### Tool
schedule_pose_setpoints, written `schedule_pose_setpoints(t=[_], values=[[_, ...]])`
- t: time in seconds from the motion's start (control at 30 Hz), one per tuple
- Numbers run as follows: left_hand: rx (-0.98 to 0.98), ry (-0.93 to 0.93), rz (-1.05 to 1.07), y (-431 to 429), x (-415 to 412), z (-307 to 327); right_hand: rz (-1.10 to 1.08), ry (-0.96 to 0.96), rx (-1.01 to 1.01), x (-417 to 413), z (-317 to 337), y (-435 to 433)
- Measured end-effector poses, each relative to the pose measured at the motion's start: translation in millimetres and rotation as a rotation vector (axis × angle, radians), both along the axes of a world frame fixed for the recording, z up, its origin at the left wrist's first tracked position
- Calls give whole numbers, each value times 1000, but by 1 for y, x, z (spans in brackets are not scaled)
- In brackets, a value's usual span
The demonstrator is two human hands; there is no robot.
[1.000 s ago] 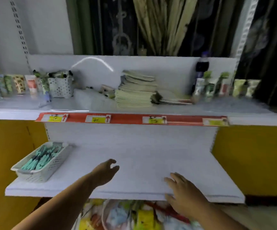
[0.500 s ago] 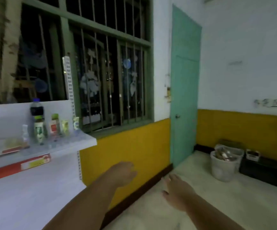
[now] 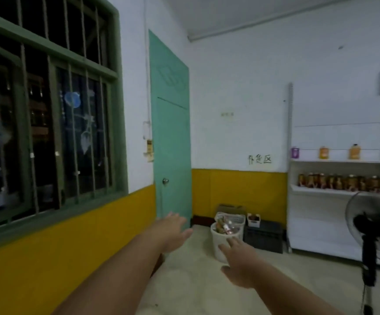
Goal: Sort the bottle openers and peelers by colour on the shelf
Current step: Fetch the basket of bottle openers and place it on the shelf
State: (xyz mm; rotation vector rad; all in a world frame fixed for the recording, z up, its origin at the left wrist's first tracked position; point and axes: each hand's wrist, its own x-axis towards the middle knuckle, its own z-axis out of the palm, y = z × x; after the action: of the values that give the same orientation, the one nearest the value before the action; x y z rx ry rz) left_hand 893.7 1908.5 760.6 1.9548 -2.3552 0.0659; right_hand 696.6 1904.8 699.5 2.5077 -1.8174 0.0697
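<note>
Both the left hand point(image 3: 173, 230) and right hand point(image 3: 241, 263) hold nothing, fingers point(image 3: 234, 243) straight and loosely spread; the left is just left of the white bin point(image 3: 216, 238), the right in front of it.

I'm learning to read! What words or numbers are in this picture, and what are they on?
"补货区", as best it reads: black handwriting on the white wall.
Labels on the orange bottles and shelf jars: too blurred to read.
Purple box: too blurred to read.

door point(image 3: 172, 142): painted, satin | floor point(image 3: 198, 283): matt concrete | bin point(image 3: 222, 244): white plastic
</note>
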Motion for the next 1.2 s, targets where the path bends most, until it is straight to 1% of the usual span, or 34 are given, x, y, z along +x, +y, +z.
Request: schedule_pose_setpoints(t=[0.1, 0.17, 0.23, 0.33, 0.4, 0.5, 0.67, 0.77, 0.83, 0.9, 1.03, 1.2], values=[[1, -21, -55, -61, 6, 3, -86, -93, -39, 5, 20, -57], [36, -89, -85, -101, 9, 3, -90, -155, -62, 10, 30, -92], [63, -121, -111, -146, 5, 0, -91, -173, -60, 9, 31, -123], [111, -62, -171, -204, -16, -10, -143, -66, 11, -13, 18, -164], [110, 0, -224, -236, -36, -15, -192, -13, 34, -34, 11, -192], [59, 42, -267, -286, -68, -23, -249, -37, 0, -63, 7, -238], [96, -50, -279, -379, -114, -39, -269, -49, -24, -110, -5, -320], [65, 40, -283, -438, -143, -25, -272, -41, -20, -136, 1, -373], [10, 120, -281, -480, -156, -16, -264, -46, -63, -151, 10, -413], [4, 154, -242, -522, -160, -16, -261, -69, -90, -160, 15, -452], [53, 74, -190, -604, -161, -21, -216, -40, -99, -163, 6, -533], [-5, 65, -284, -712, -178, -12, -243, -3, -102, -166, 0, -640]])
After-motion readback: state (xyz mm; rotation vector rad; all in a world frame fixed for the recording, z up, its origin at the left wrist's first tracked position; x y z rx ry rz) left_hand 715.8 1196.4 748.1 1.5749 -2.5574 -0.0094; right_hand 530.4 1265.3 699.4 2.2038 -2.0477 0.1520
